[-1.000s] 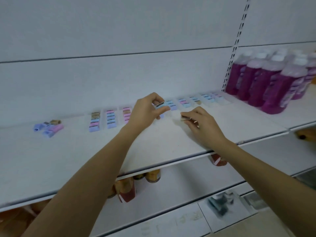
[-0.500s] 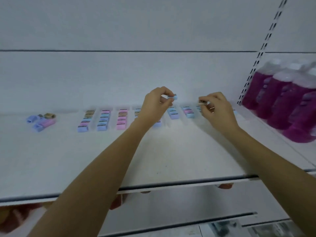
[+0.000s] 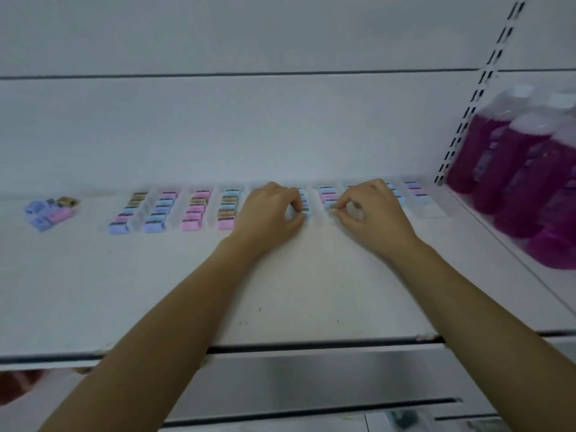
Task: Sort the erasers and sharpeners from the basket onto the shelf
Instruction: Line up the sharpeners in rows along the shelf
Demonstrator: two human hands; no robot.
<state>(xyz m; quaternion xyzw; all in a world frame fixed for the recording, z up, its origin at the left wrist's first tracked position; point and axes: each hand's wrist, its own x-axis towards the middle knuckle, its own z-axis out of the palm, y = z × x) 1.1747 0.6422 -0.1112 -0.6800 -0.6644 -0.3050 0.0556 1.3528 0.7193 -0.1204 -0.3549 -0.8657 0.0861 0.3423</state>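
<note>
Both hands have come down since half a second ago, from just above the rows to the back of the shelf [image 3: 280,291], each with its piece now at shelf level.

Purple bottles [image 3: 511,169] with pale caps stand crowded together at the shelf's right end, past the slotted upright.

Along the shelf's back edge, narrow clear trays [image 3: 431,210] sit side by side, each holding one column of small pastel blocks [image 3: 193,210] in pink, blue, lilac and tan, every block crossed by a dark band. Blur hides whether these are erasers or sharpeners. The rightmost tray holds blocks only in its rear part.

At mid-shelf, the left hand [image 3: 268,213] has its grip clamped, thumb against fingertips, on a pale blue block [image 3: 307,217] at the front of one column. Just to its right, the right hand [image 3: 374,213] pinches a tiny piece [image 3: 333,210] against the front of the next column; what that piece is I cannot tell.

Near the shelf's left end, well apart from the trays, a loose cluster [image 3: 51,210] of lilac, pink and tan pieces lies untrayed.
</note>
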